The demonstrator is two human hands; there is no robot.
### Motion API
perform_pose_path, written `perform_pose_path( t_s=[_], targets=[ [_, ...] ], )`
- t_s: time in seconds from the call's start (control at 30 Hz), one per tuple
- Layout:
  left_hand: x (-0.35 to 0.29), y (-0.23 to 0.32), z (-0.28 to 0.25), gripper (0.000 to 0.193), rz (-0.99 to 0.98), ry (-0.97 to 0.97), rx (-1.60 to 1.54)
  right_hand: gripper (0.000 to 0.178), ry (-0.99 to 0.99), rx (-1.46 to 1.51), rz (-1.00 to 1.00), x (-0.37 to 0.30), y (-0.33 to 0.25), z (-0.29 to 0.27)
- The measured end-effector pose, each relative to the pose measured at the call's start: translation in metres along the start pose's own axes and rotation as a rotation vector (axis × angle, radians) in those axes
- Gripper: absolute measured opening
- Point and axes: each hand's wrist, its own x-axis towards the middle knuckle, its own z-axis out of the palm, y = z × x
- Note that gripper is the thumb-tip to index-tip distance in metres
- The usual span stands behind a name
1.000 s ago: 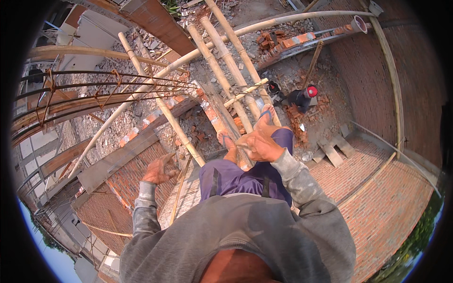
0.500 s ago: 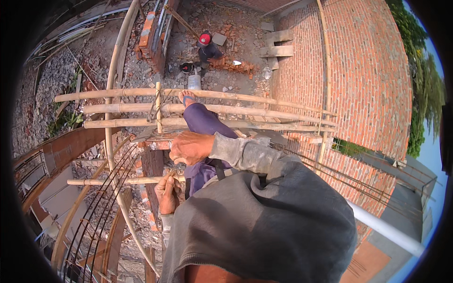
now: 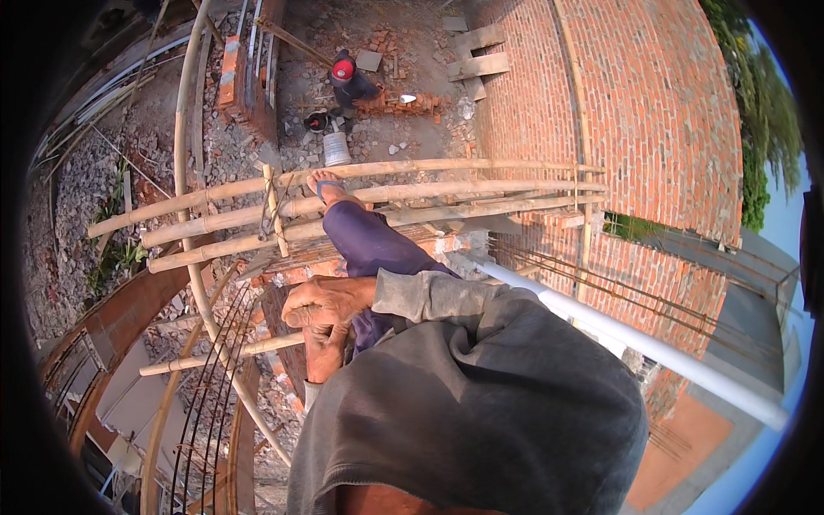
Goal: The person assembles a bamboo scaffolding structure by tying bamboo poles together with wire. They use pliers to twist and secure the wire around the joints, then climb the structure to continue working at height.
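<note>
My right hand (image 3: 322, 300), its wrist in a dusty grey sleeve, is bent inward in front of my body with its fingers curled closed. Just below it, my left hand (image 3: 324, 354) is raised so that the two hands meet. The right hand covers most of the left fingers, which look closed. Whatever lies between the fingers is hidden or too small to name. My leg in purple trousers (image 3: 373, 236) stretches forward, and my sandalled foot (image 3: 326, 184) rests on the bamboo poles (image 3: 412, 190).
Below, a person in a red cap (image 3: 343, 70) crouches by piled bricks (image 3: 408, 105) and a bucket (image 3: 336, 148). Brick walls (image 3: 635, 112) rise at right. A white pipe (image 3: 652, 343) slants past my right side; steel bars (image 3: 202, 395) and a bamboo upright (image 3: 182, 129) stand left.
My hands have come together, the right moving down and left over the left one, which hides the left fingertips. The view has shifted, so the scene below sits further left.
</note>
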Motion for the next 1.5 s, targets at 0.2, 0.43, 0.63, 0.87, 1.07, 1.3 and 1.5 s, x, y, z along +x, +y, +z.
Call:
perform_pose_path(
  t_s=[0.2,0.43,0.63,0.87,1.07,1.3,1.5],
  targets=[
    [0.008,0.005,-0.008,0.017,-0.039,0.075,-0.477,0.042,0.385,-0.082,0.010,-0.016,0.007,-0.030],
    [0.016,0.015,-0.008,0.020,0.009,0.016,-0.489,0.020,0.319,0.133,0.129,-0.038,0.002,-0.029],
    [0.015,0.012,-0.006,0.027,-0.001,0.112,-0.413,0.011,0.479,-0.082,0.025,-0.035,0.008,-0.018],
    [0.008,0.008,-0.019,0.015,0.235,0.041,0.402,0.016,0.397,-0.005,0.351,-0.035,0.022,-0.005],
    [0.001,0.026,-0.027,0.015,0.125,0.032,0.211,0.025,0.366,-0.424,-0.171,-0.038,0.009,-0.002],
    [-0.008,0.032,-0.034,0.015,0.167,0.147,0.213,0.036,0.225,-0.560,-0.355,-0.040,0.001,-0.008],
    [-0.009,0.023,-0.030,0.012,0.678,0.322,0.776,0.041,0.041,0.115,0.348,-0.028,0.034,0.010]
  ],
)
